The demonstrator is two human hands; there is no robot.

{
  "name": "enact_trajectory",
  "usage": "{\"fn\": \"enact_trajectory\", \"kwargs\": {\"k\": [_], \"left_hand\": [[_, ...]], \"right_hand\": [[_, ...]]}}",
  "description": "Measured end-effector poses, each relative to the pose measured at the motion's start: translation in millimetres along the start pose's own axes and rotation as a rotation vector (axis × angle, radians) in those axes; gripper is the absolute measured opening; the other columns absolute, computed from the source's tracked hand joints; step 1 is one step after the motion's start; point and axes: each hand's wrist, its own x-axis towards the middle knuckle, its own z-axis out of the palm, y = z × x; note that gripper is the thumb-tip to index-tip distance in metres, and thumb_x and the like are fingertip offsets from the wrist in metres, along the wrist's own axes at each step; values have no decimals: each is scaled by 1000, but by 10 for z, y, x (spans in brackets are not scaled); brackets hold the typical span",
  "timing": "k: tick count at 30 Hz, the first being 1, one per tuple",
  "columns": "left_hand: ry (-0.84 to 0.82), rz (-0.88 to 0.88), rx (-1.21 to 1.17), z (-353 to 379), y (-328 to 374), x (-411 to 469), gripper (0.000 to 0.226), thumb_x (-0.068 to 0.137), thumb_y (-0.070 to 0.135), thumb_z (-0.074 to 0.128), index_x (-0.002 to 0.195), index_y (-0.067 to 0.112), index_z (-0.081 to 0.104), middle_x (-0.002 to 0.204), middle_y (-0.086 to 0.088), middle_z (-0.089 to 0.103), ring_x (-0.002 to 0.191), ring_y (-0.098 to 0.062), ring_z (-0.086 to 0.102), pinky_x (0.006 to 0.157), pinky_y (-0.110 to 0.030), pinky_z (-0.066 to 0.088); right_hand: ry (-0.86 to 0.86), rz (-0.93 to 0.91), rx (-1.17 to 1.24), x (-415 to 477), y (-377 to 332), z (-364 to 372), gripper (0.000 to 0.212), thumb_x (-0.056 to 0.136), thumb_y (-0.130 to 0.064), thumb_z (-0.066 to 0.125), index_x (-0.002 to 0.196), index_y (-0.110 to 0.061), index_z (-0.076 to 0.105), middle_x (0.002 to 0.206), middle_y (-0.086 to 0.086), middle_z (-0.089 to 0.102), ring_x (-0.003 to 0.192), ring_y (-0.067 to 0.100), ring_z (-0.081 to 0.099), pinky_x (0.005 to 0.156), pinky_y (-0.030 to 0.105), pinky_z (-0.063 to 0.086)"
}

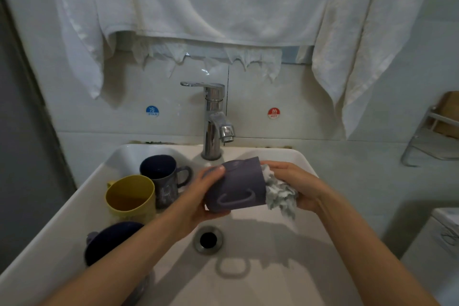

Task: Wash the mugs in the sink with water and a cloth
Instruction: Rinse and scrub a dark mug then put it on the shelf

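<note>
My left hand [198, 200] grips a grey-purple mug [237, 185] held on its side above the white sink [273, 268], its handle facing me and its mouth to the right. My right hand [295, 185] holds a pale fluffy cloth [280, 194] pushed into the mug's mouth. At the sink's left side stand a dark blue mug [161, 176] and a yellow mug [130, 197]. Another dark blue mug [111, 241] sits nearer me, partly hidden by my left forearm.
A chrome tap [213, 119] stands at the sink's back, no water visibly running. The drain [208, 240] lies below the held mug. White towels [211, 0] hang on the wall above. A wire rack [434, 139] is mounted at the right.
</note>
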Motion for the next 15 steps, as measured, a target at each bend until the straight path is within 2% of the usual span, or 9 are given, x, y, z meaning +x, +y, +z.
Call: {"fn": "enact_trajectory", "kwargs": {"k": [3, 5, 6, 8, 10, 13, 15], "left_hand": [[93, 50, 104, 12, -22, 0, 63, 67, 46, 66, 124, 28, 47, 122, -3, 59, 105, -23, 62, 73, -38, 57], [120, 66, 124, 16, -26, -8, 61, 68, 46, 64, 124, 27, 46, 122, -4, 58, 104, -24, 62, 74, -39, 58], [136, 67, 124, 23, -17, -18, 60, 69, 47, 63, 124, 27, 46, 122, -4, 58, 103, -24, 63, 74, -39, 58], [156, 54, 123, 30, -5, -24, 56, 72, 50, 60, 122, 27, 48, 118, -3, 60, 100, -23, 64, 71, -39, 58], [164, 26, 117, 34, 9, -28, 47, 78, 51, 57, 118, 27, 51, 112, -1, 63, 97, -21, 64, 66, -36, 58], [196, 36, 174, 39, 33, -41, 48, 80, 54, 54, 118, 26, 50, 112, -2, 62, 96, -22, 64, 65, -35, 59], [229, 91, 249, 59, 36, -33, 52, 78, 52, 56, 120, 23, 47, 116, -4, 60, 94, -21, 64, 64, -32, 59]], "right_hand": [[20, 107, 288, 6, 27, 69, 36, 95, -22, 49, 121, 2, 57, 126, 23, 58, 118, 33, 54, 103, 41, 41], [-33, 86, 290, -52, -10, 118, 39, 92, -34, 52, 114, -3, 61, 116, 18, 65, 108, 29, 60, 101, 39, 43], [-61, 42, 199, -113, -42, 151, 34, 90, -34, 54, 110, -7, 61, 108, 13, 67, 100, 22, 64, 96, 34, 47], [-124, -114, -139, -212, -87, 196, 13, 88, -15, 59, 99, -21, 55, 93, -3, 62, 79, 3, 65, 74, 15, 51], [-226, -206, -374, -241, -86, 207, 38, 80, -2, 68, 90, -32, 48, 88, -16, 56, 72, -10, 60, 62, 3, 45], [-294, -230, -567, -238, -61, 196, 50, 72, -1, 76, 92, -37, 47, 92, -25, 54, 74, -22, 55, 65, 0, 43], [-288, -249, -569, -234, -61, 183, 51, 69, 2, 78, 93, -34, 51, 92, -21, 59, 78, -16, 59, 68, 3, 45]]}}
